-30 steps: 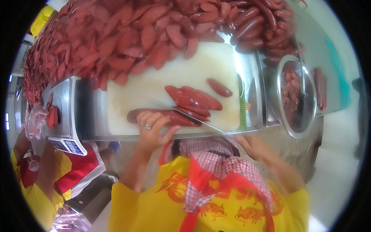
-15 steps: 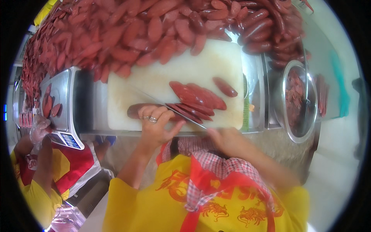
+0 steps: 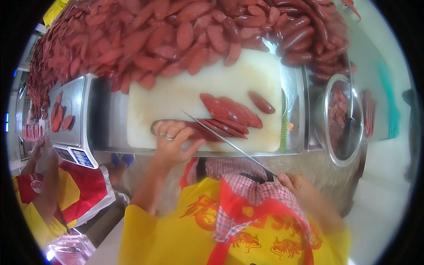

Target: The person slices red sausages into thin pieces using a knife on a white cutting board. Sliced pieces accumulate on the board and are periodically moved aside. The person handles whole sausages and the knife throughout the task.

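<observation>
My left hand point(image 3: 171, 140), with a ring on one finger, grips a dark red sausage point(image 3: 207, 133) lying crosswise near the front edge of the white cutting board point(image 3: 170, 97). Its fingers are bent over the sausage's left part and partly hide it. In my right hand point(image 3: 297, 184), out past the board's front edge, is the handle of a long thin knife point(image 3: 229, 145). The blade slants across the sausage just right of my left fingers. Long slanted slices point(image 3: 229, 109) lie overlapped behind the blade, and one slice point(image 3: 261, 102) rests apart to the right.
A big heap of sausage slices point(image 3: 132, 44) covers the far side, with whole sausages point(image 3: 300, 39) at far right. A scale point(image 3: 73, 119) holding several slices stands left. A metal bowl point(image 3: 329, 141) of pieces stands right. A co-worker's arm point(image 3: 48, 185) shows at lower left.
My right hand has drawn the knife back toward me and to the right, so more blade shows past the board's front edge. My left hand keeps its hold on the sausage.
</observation>
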A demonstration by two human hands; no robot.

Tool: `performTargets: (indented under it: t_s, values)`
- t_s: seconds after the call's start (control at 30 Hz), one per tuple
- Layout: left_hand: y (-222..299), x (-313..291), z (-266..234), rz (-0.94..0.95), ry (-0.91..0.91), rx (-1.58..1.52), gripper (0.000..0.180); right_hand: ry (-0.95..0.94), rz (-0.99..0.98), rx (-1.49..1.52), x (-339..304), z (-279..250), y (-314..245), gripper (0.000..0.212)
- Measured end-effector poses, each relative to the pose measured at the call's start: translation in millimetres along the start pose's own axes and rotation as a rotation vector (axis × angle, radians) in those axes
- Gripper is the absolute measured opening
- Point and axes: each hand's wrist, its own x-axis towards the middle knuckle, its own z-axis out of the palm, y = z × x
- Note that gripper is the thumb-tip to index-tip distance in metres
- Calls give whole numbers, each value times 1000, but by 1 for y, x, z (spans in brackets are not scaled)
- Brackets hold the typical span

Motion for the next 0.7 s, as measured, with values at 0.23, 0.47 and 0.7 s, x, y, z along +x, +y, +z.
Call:
performTargets:
  t_s: [0.23,0.47,0.7]
  values:
    - [-1,-2,2,-25,25,-19,37,52,-27,-94,17,6,-39,62]
    - [4,-6,5,-22,50,19,34,88,-463,-208,126,55,-89,53]
    - [-8,-15,-7,-46,26,-24,36,228,-336,4,76,31,-34,62]
